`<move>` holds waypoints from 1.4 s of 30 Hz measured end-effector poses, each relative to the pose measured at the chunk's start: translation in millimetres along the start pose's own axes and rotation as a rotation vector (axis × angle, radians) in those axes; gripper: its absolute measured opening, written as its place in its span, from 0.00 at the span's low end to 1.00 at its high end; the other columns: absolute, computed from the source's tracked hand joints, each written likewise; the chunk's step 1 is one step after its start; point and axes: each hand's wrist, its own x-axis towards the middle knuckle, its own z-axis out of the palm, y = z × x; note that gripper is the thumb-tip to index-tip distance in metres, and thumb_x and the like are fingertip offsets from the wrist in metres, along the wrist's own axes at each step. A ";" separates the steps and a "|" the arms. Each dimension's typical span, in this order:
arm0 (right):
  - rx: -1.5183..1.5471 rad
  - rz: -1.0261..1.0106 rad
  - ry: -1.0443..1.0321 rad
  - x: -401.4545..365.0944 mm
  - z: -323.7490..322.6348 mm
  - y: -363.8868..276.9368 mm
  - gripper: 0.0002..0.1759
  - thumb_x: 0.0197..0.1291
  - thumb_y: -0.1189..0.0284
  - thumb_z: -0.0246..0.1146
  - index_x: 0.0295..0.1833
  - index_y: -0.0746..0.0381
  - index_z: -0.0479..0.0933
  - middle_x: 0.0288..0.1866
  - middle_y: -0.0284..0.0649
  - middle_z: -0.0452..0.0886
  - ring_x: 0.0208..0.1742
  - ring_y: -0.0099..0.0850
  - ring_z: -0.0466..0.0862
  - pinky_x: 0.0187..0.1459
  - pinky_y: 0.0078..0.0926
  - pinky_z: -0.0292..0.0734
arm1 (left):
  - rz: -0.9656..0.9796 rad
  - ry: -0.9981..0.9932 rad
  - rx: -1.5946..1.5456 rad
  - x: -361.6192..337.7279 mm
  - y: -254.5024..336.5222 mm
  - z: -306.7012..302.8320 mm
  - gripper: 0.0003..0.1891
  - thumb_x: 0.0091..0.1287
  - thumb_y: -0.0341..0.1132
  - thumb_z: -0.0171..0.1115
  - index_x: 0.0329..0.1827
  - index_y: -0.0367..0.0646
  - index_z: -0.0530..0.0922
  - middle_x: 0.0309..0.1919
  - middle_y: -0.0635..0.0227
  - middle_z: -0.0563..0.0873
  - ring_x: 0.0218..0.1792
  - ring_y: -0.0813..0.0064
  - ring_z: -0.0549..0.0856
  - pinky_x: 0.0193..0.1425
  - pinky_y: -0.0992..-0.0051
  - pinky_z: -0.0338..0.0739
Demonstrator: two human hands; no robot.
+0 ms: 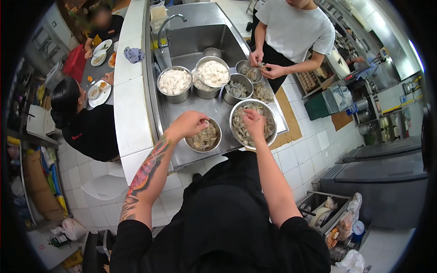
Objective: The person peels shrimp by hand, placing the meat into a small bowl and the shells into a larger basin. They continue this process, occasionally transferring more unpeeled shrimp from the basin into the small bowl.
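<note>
My left hand (193,123) is over the upper left part of a steel bowl (219,136) of shells and peelings, its fingers pinched together; anything between them is too small to make out. My right hand (253,123) reaches into a larger steel bowl (273,132) of greyish shrimp (242,132), fingertips closed down among them. Whether it grips a shrimp cannot be seen. Behind the bowls stand a pot of greyish shrimp (236,89) and containers heaped with pale, whitish pieces (175,82), (212,73).
A steel sink (200,43) with a curved faucet (170,22) lies beyond. Across the counter, a person in a white shirt (296,27) handles shrimp over a bowl (249,71). A tiled ledge (132,104) borders the left, with people eating beyond it.
</note>
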 end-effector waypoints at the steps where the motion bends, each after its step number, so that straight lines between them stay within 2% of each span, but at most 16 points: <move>1: 0.240 0.128 -0.082 -5.7 9.0 -4.3 0.11 0.65 0.74 0.69 0.52 0.65 0.84 0.38 0.40 0.89 0.33 0.27 0.87 0.36 0.27 0.82 | 0.001 -0.004 0.004 0.8 4.1 -0.3 0.17 0.67 0.39 0.70 0.54 0.39 0.87 0.39 0.53 0.91 0.40 0.55 0.89 0.47 0.62 0.82; 2: 0.481 0.253 -0.164 -11.3 18.6 -9.4 0.13 0.67 0.74 0.69 0.54 0.65 0.82 0.37 0.38 0.89 0.33 0.24 0.86 0.35 0.24 0.82 | 0.002 0.017 -0.083 1.8 8.9 -1.0 0.17 0.67 0.39 0.70 0.54 0.40 0.87 0.39 0.54 0.91 0.40 0.55 0.89 0.48 0.61 0.82; 3: 0.487 0.252 -0.162 -18.3 29.2 -17.9 0.13 0.67 0.74 0.69 0.54 0.65 0.82 0.37 0.38 0.89 0.33 0.24 0.86 0.35 0.24 0.82 | 0.002 0.039 -0.168 3.0 13.1 -1.3 0.17 0.67 0.39 0.70 0.55 0.40 0.87 0.39 0.54 0.90 0.41 0.55 0.89 0.48 0.61 0.82; 7: 0.685 0.366 -0.320 -42.8 64.4 -49.4 0.15 0.69 0.75 0.68 0.59 0.65 0.78 0.38 0.38 0.88 0.34 0.24 0.86 0.35 0.22 0.82 | 0.031 0.094 -0.128 4.1 11.9 4.0 0.18 0.65 0.38 0.70 0.55 0.41 0.86 0.40 0.55 0.90 0.42 0.54 0.89 0.49 0.60 0.82; 9: 0.794 0.413 -0.381 -51.0 76.1 -61.4 0.16 0.71 0.74 0.66 0.60 0.67 0.76 0.41 0.40 0.88 0.37 0.26 0.88 0.38 0.24 0.85 | 0.029 0.063 0.041 0.4 9.7 6.1 0.18 0.63 0.37 0.70 0.55 0.41 0.86 0.41 0.56 0.89 0.43 0.53 0.88 0.50 0.58 0.81; 12: 0.840 0.471 -0.363 -57.3 81.4 -90.3 0.15 0.72 0.72 0.65 0.60 0.68 0.76 0.45 0.41 0.88 0.42 0.28 0.89 0.43 0.26 0.87 | 0.022 0.084 0.098 -1.6 -0.8 15.1 0.19 0.60 0.37 0.71 0.53 0.41 0.85 0.40 0.55 0.89 0.44 0.51 0.87 0.50 0.56 0.80; 17: 0.881 0.500 -0.383 -58.1 86.6 -89.4 0.14 0.77 0.74 0.59 0.60 0.71 0.78 0.53 0.44 0.86 0.50 0.30 0.88 0.52 0.29 0.88 | -0.016 0.110 0.168 -0.8 -6.5 16.6 0.14 0.60 0.37 0.70 0.47 0.40 0.84 0.41 0.52 0.88 0.47 0.48 0.86 0.52 0.55 0.80; 24: 0.790 0.477 -0.443 -59.7 81.0 -95.7 0.16 0.77 0.73 0.58 0.62 0.70 0.79 0.48 0.42 0.88 0.43 0.29 0.89 0.48 0.29 0.88 | -0.112 0.130 0.174 -1.6 1.0 9.9 0.11 0.62 0.36 0.68 0.44 0.41 0.86 0.41 0.53 0.89 0.47 0.48 0.87 0.51 0.55 0.81; 27: 0.684 0.368 -0.475 -57.1 86.6 -74.6 0.16 0.77 0.72 0.60 0.62 0.68 0.80 0.46 0.42 0.89 0.39 0.28 0.89 0.45 0.26 0.86 | -0.124 0.118 0.185 -2.8 1.3 8.1 0.10 0.63 0.36 0.67 0.44 0.42 0.86 0.39 0.53 0.90 0.45 0.48 0.88 0.49 0.54 0.81; 29: 0.231 0.128 -0.381 -54.5 91.8 -61.3 0.15 0.75 0.70 0.63 0.61 0.67 0.82 0.48 0.41 0.88 0.42 0.27 0.88 0.44 0.24 0.83 | -0.099 0.135 0.205 -3.6 3.6 6.0 0.09 0.64 0.36 0.67 0.44 0.43 0.87 0.38 0.53 0.90 0.43 0.48 0.88 0.47 0.53 0.82; 30: 0.232 0.127 -0.380 -57.2 90.2 -65.0 0.15 0.75 0.70 0.63 0.61 0.67 0.82 0.48 0.41 0.88 0.42 0.27 0.88 0.44 0.24 0.83 | -0.097 0.135 0.207 -3.7 4.3 6.7 0.09 0.64 0.36 0.67 0.44 0.43 0.87 0.38 0.53 0.90 0.43 0.48 0.88 0.47 0.53 0.82; 32: 0.105 -0.130 -0.290 -60.2 87.2 -73.4 0.15 0.73 0.69 0.66 0.59 0.65 0.83 0.51 0.40 0.87 0.46 0.25 0.86 0.45 0.25 0.82 | -0.104 0.132 0.161 -1.1 5.1 5.4 0.09 0.62 0.35 0.67 0.41 0.44 0.88 0.37 0.53 0.90 0.43 0.48 0.88 0.48 0.53 0.82; 33: 0.174 -0.034 -0.343 -59.9 89.3 -70.2 0.18 0.71 0.71 0.67 0.62 0.66 0.81 0.53 0.42 0.87 0.52 0.25 0.86 0.52 0.25 0.80 | -0.103 0.133 0.162 -0.5 4.6 5.1 0.09 0.62 0.35 0.67 0.41 0.44 0.88 0.37 0.53 0.90 0.43 0.48 0.88 0.48 0.53 0.82; 34: 0.173 -0.034 -0.344 -60.0 91.1 -66.3 0.18 0.71 0.71 0.67 0.62 0.66 0.81 0.53 0.42 0.87 0.52 0.25 0.86 0.52 0.25 0.80 | -0.092 0.133 0.143 -0.2 3.5 5.4 0.09 0.63 0.36 0.66 0.42 0.44 0.88 0.37 0.53 0.90 0.43 0.48 0.88 0.48 0.53 0.81; 36: 0.496 0.121 -0.447 -64.0 95.4 -62.3 0.19 0.74 0.72 0.64 0.65 0.68 0.79 0.53 0.38 0.86 0.53 0.24 0.85 0.54 0.25 0.80 | -0.083 0.129 0.121 -0.7 3.0 6.3 0.09 0.63 0.36 0.66 0.42 0.45 0.88 0.37 0.54 0.90 0.42 0.48 0.88 0.48 0.53 0.81; 42: 0.684 0.158 -0.423 -72.5 97.2 -75.2 0.19 0.76 0.74 0.62 0.67 0.68 0.77 0.50 0.37 0.86 0.52 0.23 0.85 0.55 0.23 0.79 | -0.056 0.139 0.035 -0.6 8.0 2.1 0.10 0.64 0.37 0.65 0.44 0.44 0.87 0.38 0.54 0.90 0.43 0.48 0.88 0.48 0.53 0.81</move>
